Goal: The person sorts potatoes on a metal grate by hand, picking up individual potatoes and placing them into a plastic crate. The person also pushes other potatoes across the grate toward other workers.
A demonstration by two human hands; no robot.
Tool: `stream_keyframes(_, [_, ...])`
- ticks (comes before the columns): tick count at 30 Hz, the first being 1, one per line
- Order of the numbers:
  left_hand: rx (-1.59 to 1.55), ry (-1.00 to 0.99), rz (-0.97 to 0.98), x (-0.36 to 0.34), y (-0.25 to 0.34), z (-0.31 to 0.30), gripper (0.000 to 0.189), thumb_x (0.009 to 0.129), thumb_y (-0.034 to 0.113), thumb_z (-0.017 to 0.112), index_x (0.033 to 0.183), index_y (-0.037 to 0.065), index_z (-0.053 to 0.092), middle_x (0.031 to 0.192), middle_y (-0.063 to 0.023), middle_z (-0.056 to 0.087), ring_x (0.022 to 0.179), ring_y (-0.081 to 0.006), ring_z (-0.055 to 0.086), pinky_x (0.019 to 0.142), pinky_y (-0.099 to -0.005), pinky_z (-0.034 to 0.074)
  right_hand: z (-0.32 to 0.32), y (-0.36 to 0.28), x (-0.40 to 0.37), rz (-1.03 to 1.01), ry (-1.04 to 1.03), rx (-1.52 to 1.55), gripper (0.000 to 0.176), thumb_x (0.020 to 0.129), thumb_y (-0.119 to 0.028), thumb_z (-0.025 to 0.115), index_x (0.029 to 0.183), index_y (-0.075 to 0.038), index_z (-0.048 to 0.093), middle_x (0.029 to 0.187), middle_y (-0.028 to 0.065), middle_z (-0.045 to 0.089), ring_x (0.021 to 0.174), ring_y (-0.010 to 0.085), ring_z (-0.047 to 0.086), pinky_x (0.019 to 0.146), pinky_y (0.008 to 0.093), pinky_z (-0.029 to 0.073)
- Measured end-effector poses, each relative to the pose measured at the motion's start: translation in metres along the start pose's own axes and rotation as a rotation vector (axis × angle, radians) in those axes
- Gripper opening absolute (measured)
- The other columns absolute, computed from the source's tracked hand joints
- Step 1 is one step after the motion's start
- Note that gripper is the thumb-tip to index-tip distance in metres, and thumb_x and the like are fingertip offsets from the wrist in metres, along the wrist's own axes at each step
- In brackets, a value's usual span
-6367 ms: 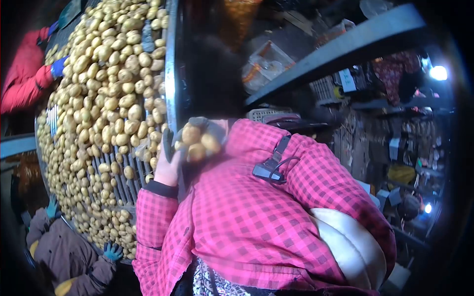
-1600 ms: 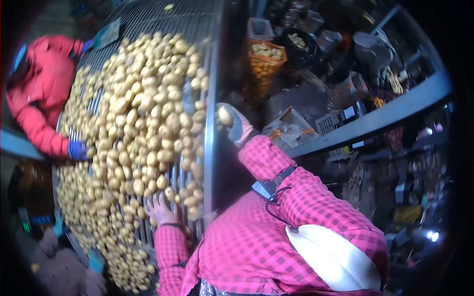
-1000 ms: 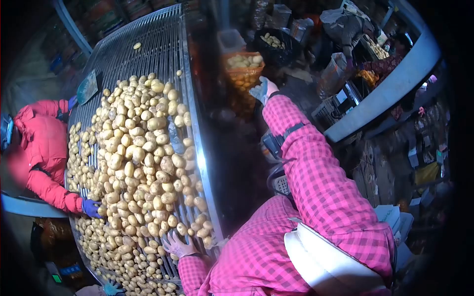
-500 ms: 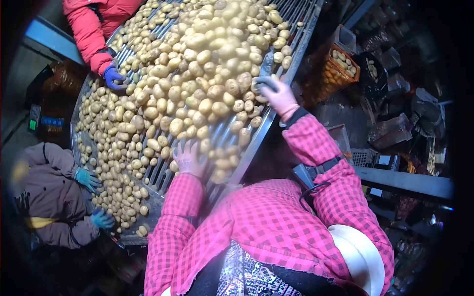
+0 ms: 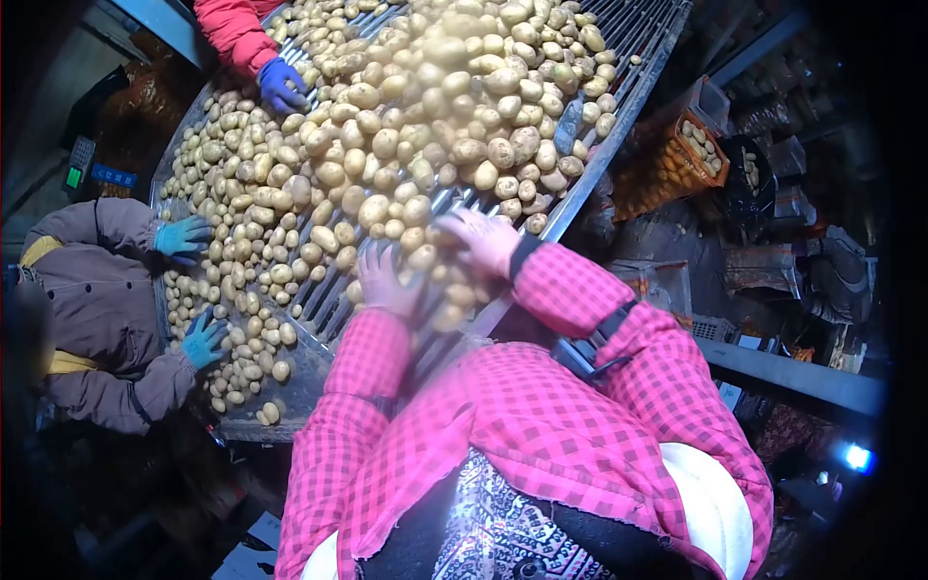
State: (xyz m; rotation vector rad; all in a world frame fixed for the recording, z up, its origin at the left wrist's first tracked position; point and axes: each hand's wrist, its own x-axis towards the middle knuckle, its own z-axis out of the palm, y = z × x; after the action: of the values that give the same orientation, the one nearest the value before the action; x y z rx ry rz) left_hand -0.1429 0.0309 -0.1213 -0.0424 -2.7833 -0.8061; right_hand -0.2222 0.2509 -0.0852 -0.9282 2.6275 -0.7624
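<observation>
Left hand lying spread beside near potatoes; right hand hovering alongside, pinch unclear; light cupping likely avoiding bruising.

Toward the right, an orange sack stands on the dark floor, with a clear bin just beside its top and a black bag near it. A grey beam runs toward the right edge; a lamp glares below it in view. At upper left, a small device shows a green screen beside a blue sign.
</observation>
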Motion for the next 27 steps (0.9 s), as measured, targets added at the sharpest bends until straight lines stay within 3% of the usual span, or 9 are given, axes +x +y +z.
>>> stream_keyframes(3, [-0.051, -0.074, -0.105, 0.017, 0.000, -0.014, 0.043, 0.077, 0.032, 0.070, 0.108, 0.004, 0.061, 0.114, -0.0197, 0.057, 0.110, -0.0376, 0.050, 0.099, -0.0486, 0.037, 0.020, -0.004, -0.030, -0.208, 0.167, -0.120, 0.048, 0.080, -0.020, 0.065, 0.127, -0.019, 0.052, 0.135, 0.0142, 0.046, 0.118, 0.0358, 0.050, 0.092, 0.0419, 0.048])
stream_keyframes(7, [0.061, 0.142, 0.142, 0.071, 0.015, -0.011, 0.047, 0.076, 0.025, 0.072, 0.117, 0.008, 0.058, 0.114, -0.0141, 0.058, 0.105, -0.0352, 0.053, 0.094, -0.0450, 0.042, 0.003, -0.021, -0.025, -0.189, 0.025, -0.115, 0.049, 0.079, -0.021, 0.064, 0.127, -0.017, 0.053, 0.139, 0.0100, 0.045, 0.120, 0.0359, 0.045, 0.090, 0.0437, 0.049])
stream_keyframes(9, [0.192, -0.226, 0.187, 0.090, 0.032, -0.006, 0.053, 0.074, 0.026, 0.074, 0.121, 0.010, 0.057, 0.117, -0.0126, 0.058, 0.106, -0.0344, 0.053, 0.094, -0.0442, 0.043, 0.004, -0.018, -0.024, -0.175, -0.023, -0.123, 0.054, 0.079, -0.023, 0.063, 0.131, -0.017, 0.051, 0.141, 0.0083, 0.044, 0.121, 0.0353, 0.044, 0.091, 0.0438, 0.048])
stream_keyframes(12, [0.314, -0.376, 0.092, 0.104, 0.040, -0.004, 0.055, 0.072, 0.023, 0.075, 0.122, 0.013, 0.058, 0.119, -0.0122, 0.060, 0.109, -0.0323, 0.054, 0.096, -0.0432, 0.044, 0.000, -0.020, -0.032, -0.208, 0.023, -0.199, 0.053, 0.079, -0.027, 0.063, 0.130, -0.016, 0.055, 0.134, 0.0092, 0.051, 0.119, 0.0330, 0.049, 0.093, 0.0418, 0.048])
stream_keyframes(15, [-0.137, -0.118, -0.140, 0.089, 0.004, -0.001, 0.052, 0.072, 0.015, 0.075, 0.120, 0.010, 0.058, 0.113, -0.0125, 0.063, 0.105, -0.0287, 0.059, 0.094, -0.0399, 0.047, -0.010, -0.019, -0.030, 0.023, 0.053, 0.266, 0.041, 0.080, -0.024, 0.067, 0.119, -0.011, 0.062, 0.119, 0.0099, 0.061, 0.108, 0.0295, 0.059, 0.091, 0.0383, 0.048])
stream_keyframes(16, [-0.654, -0.100, -0.375, 0.085, 0.010, -0.016, 0.047, 0.075, 0.006, 0.071, 0.120, 0.006, 0.058, 0.108, -0.0108, 0.064, 0.098, -0.0217, 0.062, 0.090, -0.0342, 0.050, -0.014, -0.021, -0.029, 0.168, 0.192, 0.405, 0.031, 0.081, -0.021, 0.066, 0.110, -0.008, 0.067, 0.107, 0.0111, 0.066, 0.095, 0.0260, 0.064, 0.086, 0.0352, 0.050])
stream_keyframes(19, [-1.071, -0.065, -0.493, 0.063, -0.005, -0.003, 0.048, 0.080, 0.007, 0.070, 0.124, -0.001, 0.053, 0.117, -0.0106, 0.060, 0.108, -0.0184, 0.057, 0.093, -0.0315, 0.047, -0.033, -0.028, -0.015, 0.558, 0.081, 1.404, 0.044, 0.092, -0.027, 0.063, 0.133, -0.014, 0.052, 0.123, 0.0065, 0.060, 0.103, 0.0223, 0.062, 0.086, 0.0390, 0.052])
stream_keyframes(21, [-0.880, -0.211, -0.255, 0.043, 0.014, -0.006, 0.042, 0.085, 0.018, 0.066, 0.123, 0.004, 0.055, 0.114, -0.0148, 0.060, 0.109, -0.0282, 0.056, 0.097, -0.0377, 0.044, -0.033, -0.033, -0.011, 0.531, -0.072, 1.901, 0.057, 0.091, -0.038, 0.063, 0.139, -0.016, 0.041, 0.118, 0.0104, 0.060, 0.105, 0.0295, 0.061, 0.082, 0.0426, 0.053])
stream_keyframes(27, [0.219, -0.114, -0.041, 0.073, -0.015, -0.020, 0.048, 0.077, 0.009, 0.064, 0.124, 0.013, 0.058, 0.132, -0.0134, 0.053, 0.106, -0.0337, 0.056, 0.096, -0.0437, 0.043, -0.005, 0.003, -0.045, 0.572, -0.187, 1.407, 0.036, 0.094, -0.034, 0.059, 0.122, -0.011, 0.053, 0.103, 0.0071, 0.061, 0.092, 0.0206, 0.061, 0.071, 0.0374, 0.052])
